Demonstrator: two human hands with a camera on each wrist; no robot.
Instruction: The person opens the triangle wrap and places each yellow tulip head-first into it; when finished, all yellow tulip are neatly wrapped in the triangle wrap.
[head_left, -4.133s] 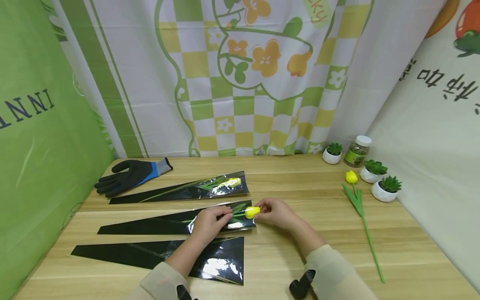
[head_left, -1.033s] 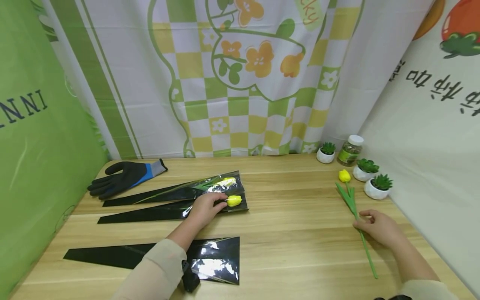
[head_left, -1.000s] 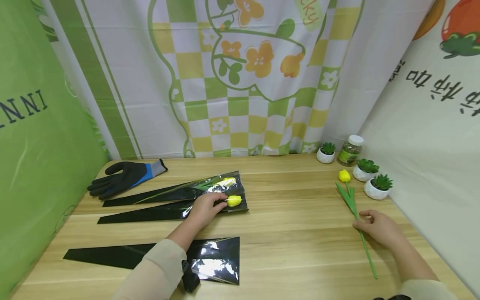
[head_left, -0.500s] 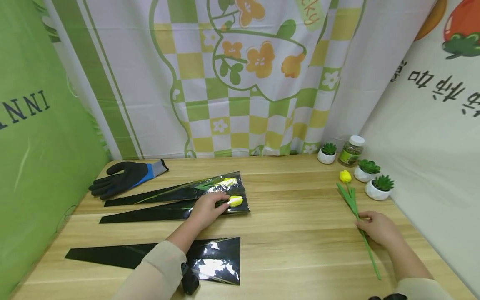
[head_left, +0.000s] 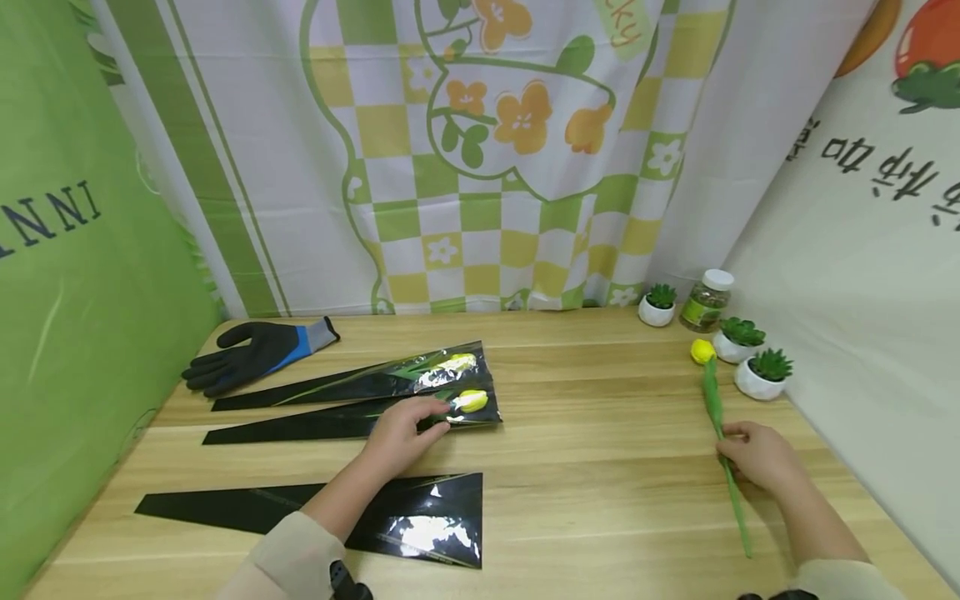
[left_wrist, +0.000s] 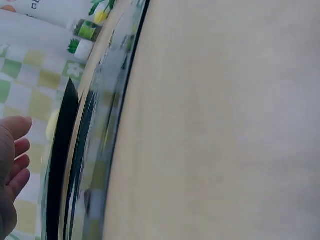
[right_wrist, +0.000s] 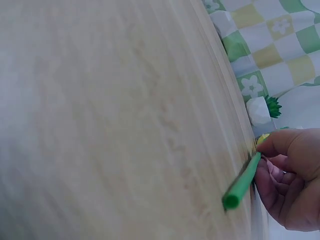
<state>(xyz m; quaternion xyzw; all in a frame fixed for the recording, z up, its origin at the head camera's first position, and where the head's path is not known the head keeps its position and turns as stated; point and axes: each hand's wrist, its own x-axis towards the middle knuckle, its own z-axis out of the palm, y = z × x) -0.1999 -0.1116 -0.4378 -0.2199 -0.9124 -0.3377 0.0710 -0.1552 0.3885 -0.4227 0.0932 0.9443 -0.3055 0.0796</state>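
My right hand [head_left: 761, 454] pinches the green stem of a yellow artificial tulip [head_left: 713, 396] between thumb and fingers, at the right of the table. In the right wrist view the cut end of the tulip's stem [right_wrist: 240, 187] points towards the camera. My left hand [head_left: 401, 437], fingers loosely bent and holding nothing, hovers at the middle black flower sleeve [head_left: 300, 424], just left of the yellow tulip head [head_left: 472, 401] inside it. Behind lies another black sleeve [head_left: 330, 387] with a tulip in it. A flat black sleeve [head_left: 225, 507] lies in front, partly covered by my left forearm.
A black and blue work glove [head_left: 258, 354] lies at the back left. At the back right stand a lidded jar [head_left: 706, 302] and small potted succulents [head_left: 657, 305], [head_left: 740, 340], [head_left: 763, 374]. A patterned curtain [head_left: 480, 208] hangs behind the table [head_left: 592, 467].
The middle sleeve, tulip inside, has shifted back against the rear one. My left hand has let go and drawn back slightly. My right hand has moved right and turned the loose tulip.
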